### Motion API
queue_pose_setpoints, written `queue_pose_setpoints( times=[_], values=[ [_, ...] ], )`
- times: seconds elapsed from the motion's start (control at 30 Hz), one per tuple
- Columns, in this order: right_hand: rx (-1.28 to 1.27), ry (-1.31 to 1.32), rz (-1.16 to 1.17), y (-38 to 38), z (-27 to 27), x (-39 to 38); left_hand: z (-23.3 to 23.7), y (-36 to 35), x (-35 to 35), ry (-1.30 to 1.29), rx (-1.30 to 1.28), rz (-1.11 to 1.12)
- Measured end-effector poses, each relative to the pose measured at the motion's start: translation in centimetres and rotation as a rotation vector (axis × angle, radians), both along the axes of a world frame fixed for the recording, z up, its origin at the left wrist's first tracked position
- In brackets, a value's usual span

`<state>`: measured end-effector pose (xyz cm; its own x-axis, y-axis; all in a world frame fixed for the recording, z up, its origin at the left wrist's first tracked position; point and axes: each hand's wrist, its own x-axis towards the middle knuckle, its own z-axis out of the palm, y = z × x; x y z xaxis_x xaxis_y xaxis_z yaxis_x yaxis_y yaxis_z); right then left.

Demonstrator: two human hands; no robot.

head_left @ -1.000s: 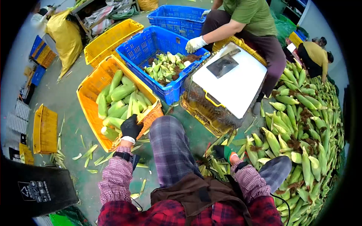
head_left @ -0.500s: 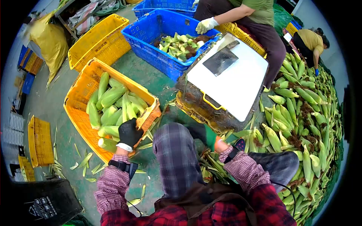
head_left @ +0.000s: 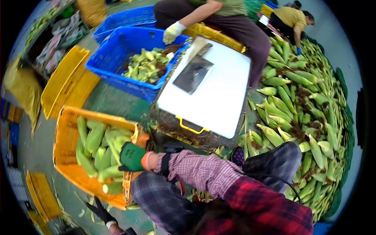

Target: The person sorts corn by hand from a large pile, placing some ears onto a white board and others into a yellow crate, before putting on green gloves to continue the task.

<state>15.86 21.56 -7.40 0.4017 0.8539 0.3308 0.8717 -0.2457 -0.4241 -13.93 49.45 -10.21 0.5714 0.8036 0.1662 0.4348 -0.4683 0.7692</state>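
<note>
nearest the camera, the person's plaid right sleeve crosses over the knees to the left, and the green-gloved right hand (head_left: 132, 156) sits on the near rim of the orange crate (head_left: 98, 116), touching the trimmed corn ears (head_left: 94, 139) packed inside. its fingers point away, so whether they grip an ear cannot be told. the left hand (head_left: 101, 211), in a black glove, hangs low by the crate's outer wall at the bottom edge; it is mostly cut off and blurred, and its grip cannot be told either. the floor between crate and knees is tight.

just beyond stands a white board (head_left: 219, 98) on a dark, dirty crate, a cleaver (head_left: 194, 72) lying flat on its far half. right of it a corn pile (head_left: 305, 102) fills the floor out to the lens edge. left of the board a blue crate (head_left: 109, 55) holds husk trimmings (head_left: 145, 66), with a co-worker's gloved hand (head_left: 172, 32) at its far rim. yellow crates (head_left: 66, 82) lie further left, smeared by blur.
</note>
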Motion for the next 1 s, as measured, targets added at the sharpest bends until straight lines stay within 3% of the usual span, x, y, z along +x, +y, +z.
queue_pose_setpoints(
  times=[0.03,0.07,0.13,0.17,0.27,0.33,0.37,0.4,0.47,0.6,0.67,0.73,0.8,0.87,0.9,1.0],
  values=[
    [0.021,0.017,-0.019,0.9,-0.7,-0.5,-2.5,1.1,-2.4,-0.089,-0.441,-0.058],
    [0.041,0.024,-0.037,1.0,-1.1,0.0,-3.5,-1.0,-0.6,-0.470,-0.957,-0.179],
    [-0.050,0.090,-0.003,-0.6,1.1,1.0,-5.9,0.1,2.3,-0.358,-0.885,-0.055],
    [-0.108,0.116,0.004,-0.2,0.9,1.6,1.3,-6.5,6.4,-0.363,-1.278,-0.139],
    [-0.157,0.080,-0.018,-0.5,0.8,3.7,-1.8,-4.3,7.1,-0.320,-1.024,-0.283],
    [-0.184,0.061,-0.027,-1.5,0.6,5.3,-2.7,-6.2,7.6,-0.360,-1.013,-0.243],
    [-0.197,0.049,-0.036,-2.1,0.5,6.2,-0.8,-9.4,9.3,-0.421,-1.174,-0.222],
    [-0.203,0.023,-0.041,-2.8,0.5,6.9,-0.5,-10.5,10.1,-0.386,-1.087,-0.223],
    [-0.141,-0.111,-0.050,-4.3,-0.2,7.7,0.1,-11.6,12.3,-0.425,-1.284,-0.224],
    [-0.128,-0.089,-0.046,-6.7,1.1,9.9,-1.2,-10.8,15.5,-0.401,-1.172,-0.280],
    [-0.165,0.060,-0.112,-7.4,2.4,11.4,-0.8,-11.3,18.2,-0.386,-1.179,-0.269],
    [-0.200,0.030,-0.124,-7.7,2.9,12.9,-3.3,-9.3,20.2,-0.390,-1.165,-0.289],
    [-0.263,0.047,-0.151,-7.3,2.6,13.8,-4.9,-7.1,22.4,-0.333,-0.919,-0.260],
    [-0.202,0.003,-0.138,-7.3,2.2,13.3,-1.6,-7.7,24.0,-0.376,-1.069,-0.184],
    [-0.174,-0.020,-0.145,-8.0,2.3,12.8,-4.2,-5.3,23.9,-0.370,-0.957,-0.290],
    [0.019,0.111,-0.118,-11.6,5.8,9.9,-3.5,-5.2,24.6,-0.344,-1.026,-0.230]
  ],
)
